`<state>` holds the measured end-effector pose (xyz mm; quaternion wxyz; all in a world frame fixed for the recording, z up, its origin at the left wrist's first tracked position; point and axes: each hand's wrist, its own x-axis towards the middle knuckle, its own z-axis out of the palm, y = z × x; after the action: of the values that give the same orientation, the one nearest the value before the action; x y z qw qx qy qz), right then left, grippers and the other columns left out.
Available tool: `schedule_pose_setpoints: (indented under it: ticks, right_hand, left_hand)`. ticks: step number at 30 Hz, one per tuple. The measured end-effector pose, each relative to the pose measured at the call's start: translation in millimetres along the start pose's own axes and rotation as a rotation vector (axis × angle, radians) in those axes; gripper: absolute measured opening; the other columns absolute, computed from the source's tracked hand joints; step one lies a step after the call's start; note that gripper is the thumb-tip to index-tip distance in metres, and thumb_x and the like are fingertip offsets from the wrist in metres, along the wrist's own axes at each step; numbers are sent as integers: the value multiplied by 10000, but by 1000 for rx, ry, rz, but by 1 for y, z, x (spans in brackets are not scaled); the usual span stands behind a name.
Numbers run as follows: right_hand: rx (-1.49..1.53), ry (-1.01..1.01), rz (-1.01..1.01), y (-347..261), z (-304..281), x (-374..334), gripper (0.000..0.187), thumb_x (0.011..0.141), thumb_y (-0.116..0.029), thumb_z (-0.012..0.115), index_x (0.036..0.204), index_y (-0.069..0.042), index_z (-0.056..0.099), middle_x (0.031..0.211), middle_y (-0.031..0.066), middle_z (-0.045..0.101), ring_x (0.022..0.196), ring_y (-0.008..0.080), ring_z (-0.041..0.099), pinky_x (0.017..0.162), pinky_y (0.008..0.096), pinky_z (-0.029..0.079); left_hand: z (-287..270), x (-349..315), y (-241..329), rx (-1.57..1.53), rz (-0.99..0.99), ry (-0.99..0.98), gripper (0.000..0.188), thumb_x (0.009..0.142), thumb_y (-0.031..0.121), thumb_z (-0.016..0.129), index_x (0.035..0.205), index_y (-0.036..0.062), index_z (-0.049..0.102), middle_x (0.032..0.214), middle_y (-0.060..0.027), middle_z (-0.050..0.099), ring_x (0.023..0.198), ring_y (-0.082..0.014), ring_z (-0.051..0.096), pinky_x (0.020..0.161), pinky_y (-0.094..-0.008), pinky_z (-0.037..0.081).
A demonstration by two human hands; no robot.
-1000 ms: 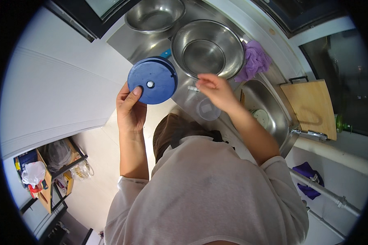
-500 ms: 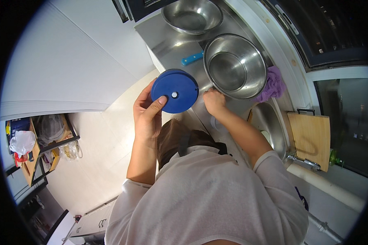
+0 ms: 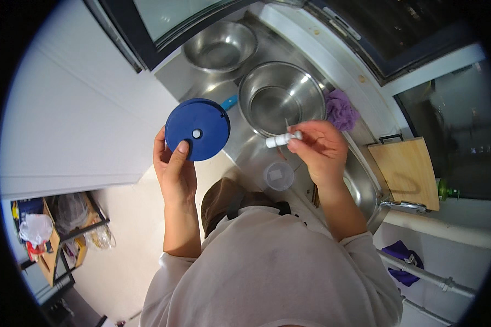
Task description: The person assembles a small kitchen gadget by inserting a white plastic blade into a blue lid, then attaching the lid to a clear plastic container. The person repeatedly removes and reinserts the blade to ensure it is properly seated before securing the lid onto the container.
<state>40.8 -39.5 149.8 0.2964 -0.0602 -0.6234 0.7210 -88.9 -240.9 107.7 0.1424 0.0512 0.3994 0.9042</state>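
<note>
My left hand (image 3: 174, 173) grips a round blue lid (image 3: 206, 143) by its lower left edge, thumb on its face beside a small white hub. In my right hand (image 3: 326, 150), between thumb and fingers, is a white blade shaft (image 3: 278, 140) with a thin metal blade sticking up near the fingers. A gap separates the shaft from the lid. Below the shaft, a clear round container (image 3: 279, 176) stands on the steel counter. Just beyond my right hand is a large steel bowl (image 3: 259, 106). A blue-handled knife (image 3: 230, 102) lies partly hidden behind the lid.
A second steel bowl (image 3: 219, 48) stands farther back on the counter (image 3: 240, 143). A purple mesh cloth (image 3: 341, 110) lies beside the nearer bowl. To the right are the sink (image 3: 360, 191), its faucet (image 3: 403, 206) and an upright wooden cutting board (image 3: 401, 171).
My right hand has risen from beside the steel bowl and now shows the white blade shaft in its fingers. My left hand still holds the lid. The view has shifted.
</note>
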Motion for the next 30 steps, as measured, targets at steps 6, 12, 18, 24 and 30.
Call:
schedule_pose_setpoints:
  ticks: [6,12,18,24,30]
  right_hand:
    - [235,92,-121,-29,-30,-15,291,760,151,585,1020,27,546,993,156,610,860,178,633,719,295,570]
    - [74,89,-411,-55,-35,-27,346,735,169,587,1052,42,533,1024,188,568,891,218,616,736,296,569]
    - [-321,74,-528,-66,-29,-35,383,713,154,612,1074,49,537,1011,187,568,825,222,636,685,273,565]
    - [-654,98,-678,-73,-19,-31,344,673,96,698,995,21,602,945,131,619,766,207,651,628,271,547]
    - [-783,107,-754,-69,-8,-29,345,649,50,753,967,8,626,881,105,642,724,192,648,595,262,532]
  left_hand:
    - [66,-7,-14,66,8,-178,620,720,64,744,1250,56,420,1101,-101,557,1041,-204,533,936,-338,416]
    - [110,-22,-30,151,65,-348,691,699,15,744,1275,70,368,1081,-75,511,1040,-193,516,911,-337,427]
    - [126,-27,-35,194,157,-422,712,675,20,759,1261,63,357,1117,-84,484,1050,-192,508,907,-330,432]
    - [123,-30,-33,193,183,-426,716,665,3,754,1259,58,357,1145,-95,481,1079,-199,496,925,-338,425]
    - [115,-33,-33,209,234,-432,741,647,-17,760,1270,55,365,1223,-120,465,1125,-216,479,949,-356,412]
